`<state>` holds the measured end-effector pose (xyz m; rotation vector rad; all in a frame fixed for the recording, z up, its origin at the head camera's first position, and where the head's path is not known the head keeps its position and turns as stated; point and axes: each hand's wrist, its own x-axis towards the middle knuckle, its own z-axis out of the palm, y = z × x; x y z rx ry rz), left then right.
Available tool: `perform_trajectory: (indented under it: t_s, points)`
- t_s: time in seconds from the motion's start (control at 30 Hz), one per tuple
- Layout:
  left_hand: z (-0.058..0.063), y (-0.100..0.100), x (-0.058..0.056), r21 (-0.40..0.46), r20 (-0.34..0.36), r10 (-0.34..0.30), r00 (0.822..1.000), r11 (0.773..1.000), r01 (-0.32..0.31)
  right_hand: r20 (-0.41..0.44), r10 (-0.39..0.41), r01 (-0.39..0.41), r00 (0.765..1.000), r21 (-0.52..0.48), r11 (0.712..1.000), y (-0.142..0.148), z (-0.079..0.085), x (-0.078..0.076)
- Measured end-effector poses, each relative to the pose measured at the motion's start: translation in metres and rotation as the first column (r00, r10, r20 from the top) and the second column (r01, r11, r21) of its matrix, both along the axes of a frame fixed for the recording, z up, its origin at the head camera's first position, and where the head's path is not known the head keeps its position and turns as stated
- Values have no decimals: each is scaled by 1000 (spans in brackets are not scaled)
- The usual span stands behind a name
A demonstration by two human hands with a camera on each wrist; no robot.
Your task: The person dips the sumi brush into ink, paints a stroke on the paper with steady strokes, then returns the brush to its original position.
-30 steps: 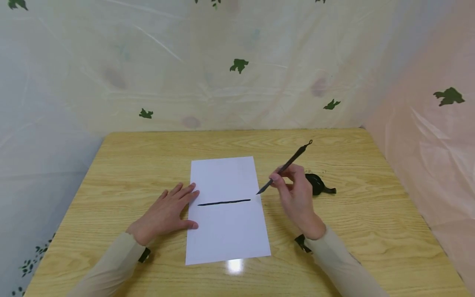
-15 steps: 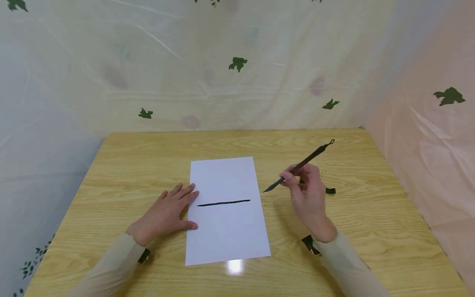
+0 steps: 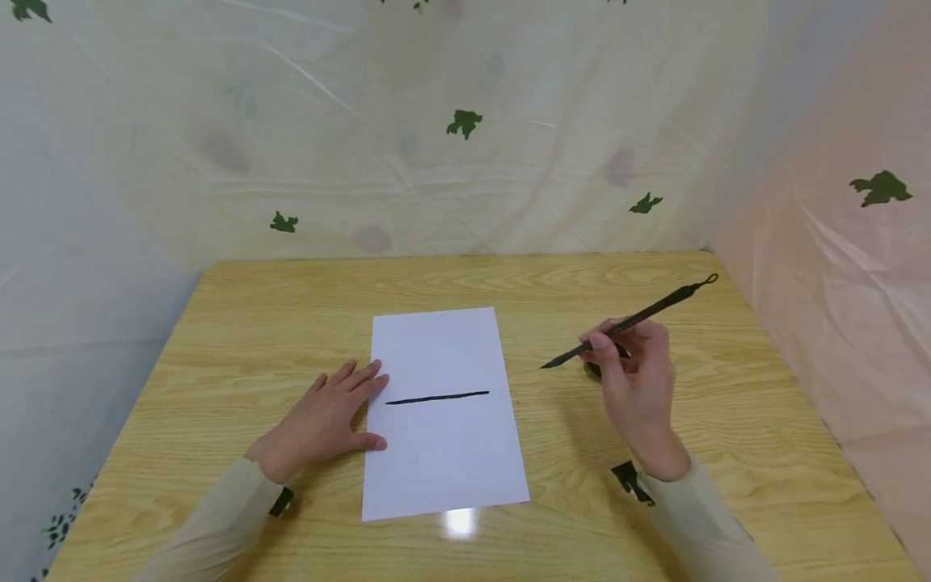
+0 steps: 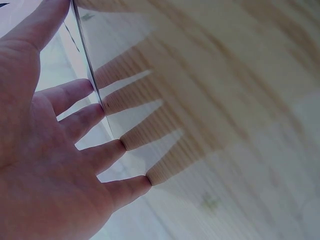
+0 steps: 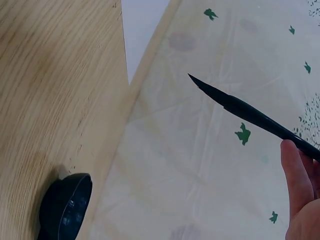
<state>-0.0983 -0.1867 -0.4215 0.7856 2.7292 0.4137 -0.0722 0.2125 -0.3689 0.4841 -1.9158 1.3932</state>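
A white sheet of paper lies on the wooden table with one black, nearly level stroke across its middle. My left hand rests with spread fingers on the table, its fingertips on the paper's left edge; the left wrist view shows the fingers straight. Off the paper's right side, my right hand pinches a dark ink brush in the air, its pointed tip aimed left. Behind that hand, a small black ink dish is mostly hidden; the right wrist view shows it with a glossy inside.
The wooden table reaches back to a pale curtain with green leaf shapes. A pinkish curtain hangs along the right side. Light glares on the table at the paper's near edge.
My right hand has moved right with the brush, from over the paper's right edge to in front of the ink dish. The brush leans lower. My left hand stays put.
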Motion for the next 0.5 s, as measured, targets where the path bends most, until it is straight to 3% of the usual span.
perform_trajectory:
  t_s: [0.5]
  points:
    - [2, 1, 0, -4, 22, 5, 1000, 1000, -5, -64, -54, 48, 996, -85, 995, 33, 7, 6]
